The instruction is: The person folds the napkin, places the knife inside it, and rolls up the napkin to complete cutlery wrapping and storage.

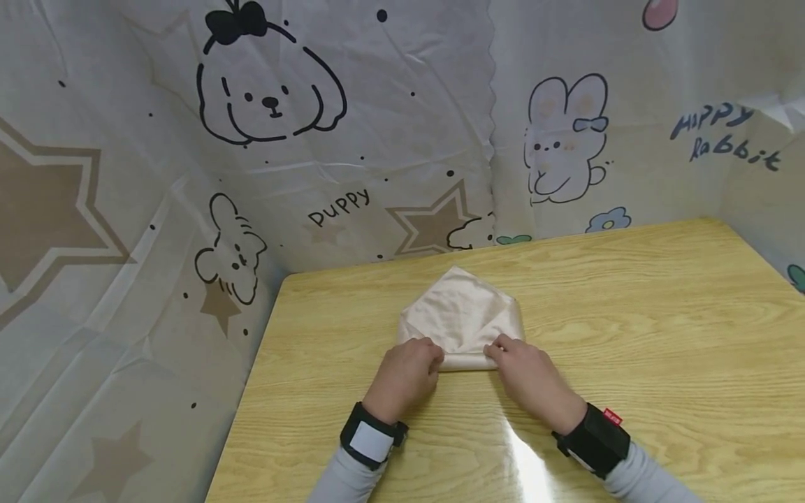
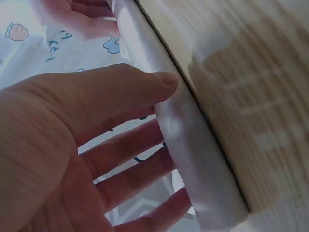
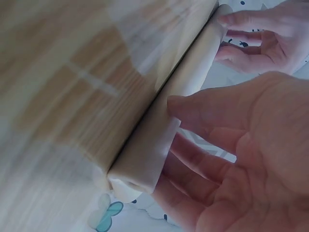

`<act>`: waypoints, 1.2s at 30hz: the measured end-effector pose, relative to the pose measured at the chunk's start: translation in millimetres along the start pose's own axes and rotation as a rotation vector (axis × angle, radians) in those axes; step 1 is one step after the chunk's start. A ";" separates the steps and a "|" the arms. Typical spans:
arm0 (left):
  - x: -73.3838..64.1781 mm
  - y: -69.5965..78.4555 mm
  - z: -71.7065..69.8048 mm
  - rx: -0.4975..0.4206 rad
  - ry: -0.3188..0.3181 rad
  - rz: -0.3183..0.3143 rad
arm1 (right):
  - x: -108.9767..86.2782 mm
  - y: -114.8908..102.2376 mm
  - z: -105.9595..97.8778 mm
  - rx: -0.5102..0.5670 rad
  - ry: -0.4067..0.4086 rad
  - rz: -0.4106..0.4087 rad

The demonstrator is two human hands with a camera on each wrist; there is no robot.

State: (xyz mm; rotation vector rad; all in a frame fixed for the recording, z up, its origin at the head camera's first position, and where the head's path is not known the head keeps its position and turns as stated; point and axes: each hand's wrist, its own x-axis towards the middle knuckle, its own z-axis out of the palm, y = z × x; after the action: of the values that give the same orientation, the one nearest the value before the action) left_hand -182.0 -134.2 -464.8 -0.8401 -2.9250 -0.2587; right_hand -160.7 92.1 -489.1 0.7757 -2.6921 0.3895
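Fingers of the left hand on one side of the rolled edge of the beige cloth, thumb on the other: a proper pinch toward the left end. Same deal with the right hand, pinching toward the right end. Bare stretch of roll in between, so worth watching for a sag or bulge there.

Best bet for an even roll: turn both thumbs at the same pace, with matching pressure, and draw gently outward to lose slack. Check the right end too, looking slightly loose in the right wrist view; tuck in if needed. Slippery-looking fabric, so go light and don't yank.

As for placement: lying on the worktop, peak pointing at the far edge and just short of it, roll facing the near edge. Closer to the far left corner than the far right one. Pretty wrinkled in the middle, so probably smart to smooth toward the far edge before turning further, or risk rolling creases in.
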 end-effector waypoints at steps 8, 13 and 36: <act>1.6 1.7 5.0 0.081 0.060 0.030 | -0.6 3.8 -2.2 0.039 -0.012 0.002; 2.9 1.6 7.8 0.122 0.116 0.064 | -0.8 5.2 -2.9 0.051 0.007 -0.022; 2.4 -10.9 6.9 0.055 0.083 0.157 | 1.2 9.9 -0.6 0.077 0.021 -0.012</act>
State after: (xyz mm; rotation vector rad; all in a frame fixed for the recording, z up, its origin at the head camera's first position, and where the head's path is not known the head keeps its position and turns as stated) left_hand -190.0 -140.8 -472.7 -1.0181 -2.7587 -0.1952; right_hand -167.0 99.9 -489.9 0.8044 -2.6649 0.4981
